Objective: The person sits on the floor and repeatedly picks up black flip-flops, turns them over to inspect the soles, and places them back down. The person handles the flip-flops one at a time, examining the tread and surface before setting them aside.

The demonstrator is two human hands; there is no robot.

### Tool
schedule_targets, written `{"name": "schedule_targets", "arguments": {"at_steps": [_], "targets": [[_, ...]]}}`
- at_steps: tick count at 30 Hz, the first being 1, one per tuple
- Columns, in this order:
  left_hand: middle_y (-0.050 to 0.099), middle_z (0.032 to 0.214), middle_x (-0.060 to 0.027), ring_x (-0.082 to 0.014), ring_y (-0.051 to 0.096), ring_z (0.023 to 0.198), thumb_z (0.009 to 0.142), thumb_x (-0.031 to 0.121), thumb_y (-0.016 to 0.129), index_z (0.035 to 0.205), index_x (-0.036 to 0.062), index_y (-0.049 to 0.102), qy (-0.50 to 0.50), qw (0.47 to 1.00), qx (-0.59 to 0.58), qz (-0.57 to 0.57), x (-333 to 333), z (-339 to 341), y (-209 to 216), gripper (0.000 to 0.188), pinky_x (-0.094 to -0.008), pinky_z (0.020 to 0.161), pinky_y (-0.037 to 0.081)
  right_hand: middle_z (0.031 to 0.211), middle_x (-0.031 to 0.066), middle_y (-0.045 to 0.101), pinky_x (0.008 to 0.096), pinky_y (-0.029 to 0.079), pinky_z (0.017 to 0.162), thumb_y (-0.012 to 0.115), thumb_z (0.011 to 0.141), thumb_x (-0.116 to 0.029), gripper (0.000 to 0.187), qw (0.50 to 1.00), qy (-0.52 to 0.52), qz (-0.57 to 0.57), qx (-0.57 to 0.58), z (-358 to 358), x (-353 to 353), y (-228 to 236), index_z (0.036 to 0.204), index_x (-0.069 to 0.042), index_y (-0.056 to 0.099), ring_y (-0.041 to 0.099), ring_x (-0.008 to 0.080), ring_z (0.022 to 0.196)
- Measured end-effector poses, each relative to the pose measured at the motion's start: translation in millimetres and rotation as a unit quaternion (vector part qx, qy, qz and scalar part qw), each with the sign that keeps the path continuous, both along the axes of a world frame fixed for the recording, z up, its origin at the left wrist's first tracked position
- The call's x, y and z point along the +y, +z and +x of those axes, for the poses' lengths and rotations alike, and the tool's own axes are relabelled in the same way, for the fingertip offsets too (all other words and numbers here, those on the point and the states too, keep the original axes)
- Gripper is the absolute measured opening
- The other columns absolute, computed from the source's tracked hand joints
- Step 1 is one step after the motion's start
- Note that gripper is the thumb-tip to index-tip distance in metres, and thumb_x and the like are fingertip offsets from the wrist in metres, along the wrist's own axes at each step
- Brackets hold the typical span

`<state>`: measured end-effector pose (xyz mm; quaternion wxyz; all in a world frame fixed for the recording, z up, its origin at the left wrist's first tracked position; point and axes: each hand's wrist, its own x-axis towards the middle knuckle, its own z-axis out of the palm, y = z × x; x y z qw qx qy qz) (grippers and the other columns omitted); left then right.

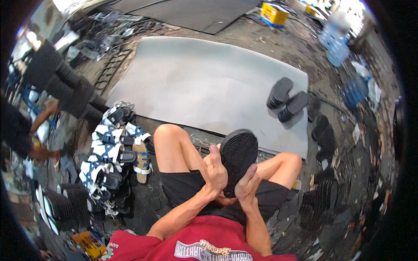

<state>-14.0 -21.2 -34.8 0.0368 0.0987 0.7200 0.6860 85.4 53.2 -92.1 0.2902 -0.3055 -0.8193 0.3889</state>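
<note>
Between my bent knees I hold up a black shoe sole (238,158), its ridged face toward me. My left hand (214,170) grips its left edge, thumb pointing up along it. On the lower right edge, my right hand (246,182) is closed with the thumb laid against the sole. Some fingers of both hands are hidden behind it. Beyond my right knee, two stacks of black soles (287,99) rest on a large grey sheet (191,78). By my left leg lies a heap of white, blue and black sandals (114,154).
More black soles (322,198) are piled at my right, and others (72,204) at my left. Clear plastic bottles (337,51) stand far right near a yellow box (274,15). At the left edge another person's arm (43,117) reaches in. Scraps litter the ground.
</note>
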Motion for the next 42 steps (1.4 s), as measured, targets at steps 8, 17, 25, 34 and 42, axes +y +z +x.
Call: {"name": "schedule_targets", "arguments": {"at_steps": [8, 17, 25, 34, 42], "targets": [[0.062, 0.113, -0.0198, -0.0293, 0.057, 0.101, 0.118, 0.047, 0.027, 0.132, -0.0120, 0.055, 0.074, 0.993, 0.039, -0.079, -8.2, 19.2, -99.4, 0.066, -0.0372, 0.093, 0.046, 0.088, 0.0282, 0.059, 0.0542, 0.047, 0.073, 0.040, 0.114, -0.036, 0.048, 0.993, 0.025, -0.083, 0.075, -11.6, -1.8, 38.7, 0.086, 0.001, 0.054, 0.060, 0.0480, 0.084], [0.034, 0.164, -0.0310, -0.0393, 0.039, 0.148, 0.116, 0.051, 0.027, 0.162, -0.0112, 0.026, 0.034, 0.987, -0.099, -0.120, 16.7, 66.9, -41.5, 0.077, -0.0434, 0.125, 0.030, 0.065, 0.0258, 0.051, 0.0499, 0.040, 0.058, 0.041, 0.114, -0.037, 0.056, 0.977, -0.097, -0.109, 0.156, -9.3, 7.7, 25.6, 0.079, 0.003, 0.055, 0.052, 0.0440, 0.057], [0.070, 0.116, -0.0094, -0.0215, 0.067, 0.101, 0.115, 0.061, 0.024, 0.134, -0.0003, 0.062, -0.237, 0.927, -0.289, -0.002, 38.0, 51.5, -13.2, 0.075, -0.0338, 0.091, 0.056, 0.159, 0.0240, 0.042, 0.0455, 0.037, 0.120, 0.063, 0.103, -0.045, 0.084, 0.942, 0.104, -0.243, 0.206, 53.6, 28.7, 25.9, 0.163, 0.001, 0.027, 0.045, 0.0353, 0.146], [0.068, 0.080, -0.0030, -0.0072, 0.058, 0.071, 0.112, 0.026, 0.060, 0.096, -0.0030, 0.066, -0.498, 0.852, -0.108, -0.120, 63.3, 84.7, -47.2, 0.033, -0.0258, 0.062, 0.048, 0.159, 0.0246, 0.049, 0.0445, 0.032, 0.126, 0.075, 0.095, -0.032, 0.080, 0.919, -0.369, 0.080, 0.111, 188.5, 139.7, 123.9, 0.158, 0.004, 0.041, 0.046, 0.0356, 0.149], [0.066, 0.071, -0.0023, -0.0063, 0.055, 0.063, 0.109, 0.023, 0.064, 0.087, -0.0022, 0.067, -0.459, 0.861, -0.103, -0.194, 43.0, 44.9, -97.8, 0.034, -0.0257, 0.057, 0.044, 0.148, 0.0314, 0.055, 0.0588, 0.041, 0.115, 0.062, 0.099, -0.058, 0.080, 0.661, -0.705, 0.056, -0.250, 372.0, 283.1, 124.1, 0.163, -0.015, 0.040, 0.050, 0.0530, 0.138]]}}
